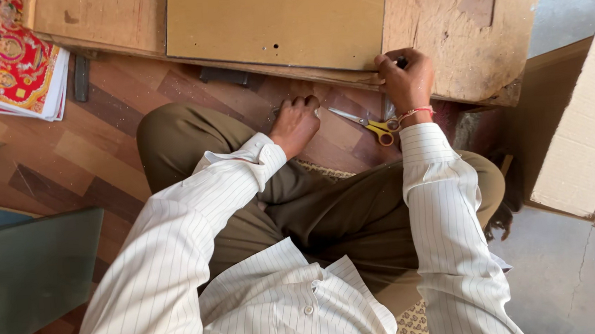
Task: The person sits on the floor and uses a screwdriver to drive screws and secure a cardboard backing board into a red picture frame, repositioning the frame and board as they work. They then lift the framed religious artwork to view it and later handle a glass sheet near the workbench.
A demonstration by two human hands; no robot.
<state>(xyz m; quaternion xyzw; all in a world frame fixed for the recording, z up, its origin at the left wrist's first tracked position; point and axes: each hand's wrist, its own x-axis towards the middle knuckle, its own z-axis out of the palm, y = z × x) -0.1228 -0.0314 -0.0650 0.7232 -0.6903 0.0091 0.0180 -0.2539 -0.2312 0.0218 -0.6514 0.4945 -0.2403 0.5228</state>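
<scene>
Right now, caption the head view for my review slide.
Seated person's right hand grips wooden board edge; left hand rests near yellow-handled scissors.

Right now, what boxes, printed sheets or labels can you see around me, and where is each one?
Stack of printed sheets: top left on the floor, rectangular, bright red and yellow picture with white edges.
Cardboard box: right edge, plain brown, one flap open, no print visible.
No screens or signs in view.
</scene>
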